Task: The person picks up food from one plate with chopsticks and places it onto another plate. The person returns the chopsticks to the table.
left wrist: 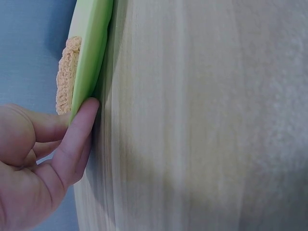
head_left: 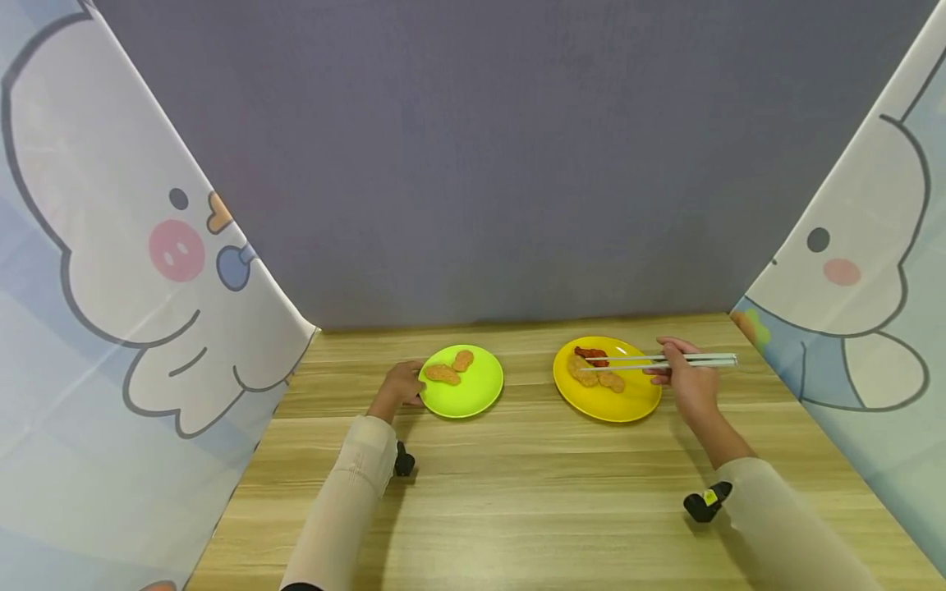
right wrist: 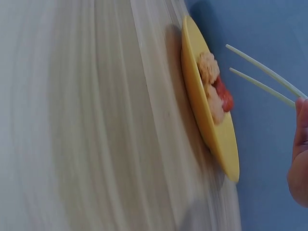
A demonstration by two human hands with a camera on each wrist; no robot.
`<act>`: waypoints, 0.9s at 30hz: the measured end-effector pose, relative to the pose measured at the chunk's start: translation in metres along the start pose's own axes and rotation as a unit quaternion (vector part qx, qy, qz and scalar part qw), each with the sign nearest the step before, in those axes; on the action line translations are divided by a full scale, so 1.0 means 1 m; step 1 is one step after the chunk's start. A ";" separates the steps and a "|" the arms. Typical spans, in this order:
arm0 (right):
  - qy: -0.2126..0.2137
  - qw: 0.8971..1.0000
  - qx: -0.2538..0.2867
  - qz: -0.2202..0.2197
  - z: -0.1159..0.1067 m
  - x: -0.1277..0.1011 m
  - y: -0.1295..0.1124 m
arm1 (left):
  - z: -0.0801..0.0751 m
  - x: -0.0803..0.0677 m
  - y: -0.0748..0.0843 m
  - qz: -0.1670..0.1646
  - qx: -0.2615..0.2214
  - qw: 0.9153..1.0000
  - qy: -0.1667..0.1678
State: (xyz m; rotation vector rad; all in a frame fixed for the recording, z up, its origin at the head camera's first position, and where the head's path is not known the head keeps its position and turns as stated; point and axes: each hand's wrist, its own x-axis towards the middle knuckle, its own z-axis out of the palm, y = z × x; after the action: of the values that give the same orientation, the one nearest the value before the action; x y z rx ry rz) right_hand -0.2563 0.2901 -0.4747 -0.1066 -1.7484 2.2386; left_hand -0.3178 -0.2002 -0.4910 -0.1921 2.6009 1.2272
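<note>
Two plates are set toward the far edge of the wooden tabletop [head_left: 517, 492], well apart, with bare wood between them. The green plate [head_left: 473, 394] sits left of centre; two tan breaded pieces [head_left: 451, 369] lie on its far-left part. The yellow plate [head_left: 621, 402] sits right of centre and carries tan pieces [head_left: 591, 376] and a reddish piece [head_left: 591, 355] on its far-left part.

The left hand [head_left: 402, 384] is placed at the green plate's left rim; in the left wrist view its fingers [left wrist: 77, 139] are loosely bent, one fingertip pressed against the rim's edge [left wrist: 91, 57], nothing clasped.

The right hand [head_left: 687, 377] is held over the yellow plate's right rim, fingers pinched round a pair of pale chopsticks [head_left: 658, 361]. The chopstick tips are parted and reach over the food on that plate; contact with a piece cannot be told.

Broad open wood is seen along the near edge. Printed cloth panels close in the left and right edges; a grey backdrop stands behind the far edge.
</note>
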 end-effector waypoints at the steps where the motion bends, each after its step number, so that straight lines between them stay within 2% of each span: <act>1: -0.003 1.000 -0.002 0.003 0.003 0.000 0.000 | 0.000 0.000 0.000 0.000 0.001 1.000 0.000; 9: -0.024 0.999 -0.022 0.010 0.027 0.005 0.005 | -0.001 -0.001 0.000 0.003 0.009 1.000 -0.002; 19: -0.031 0.999 -0.014 -0.007 0.055 0.005 0.013 | -0.001 0.000 0.000 0.006 0.010 1.000 -0.003; 27: -0.034 0.999 -0.024 0.008 0.079 0.003 0.020 | 0.000 0.002 -0.001 0.006 0.011 1.000 0.001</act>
State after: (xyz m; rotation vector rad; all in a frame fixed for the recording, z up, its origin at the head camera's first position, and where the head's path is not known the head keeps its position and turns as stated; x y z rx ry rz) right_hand -0.2822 0.2125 -0.4728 -0.0543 -1.8423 2.2377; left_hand -0.3191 -0.2008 -0.4927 -0.1721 2.6203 1.2014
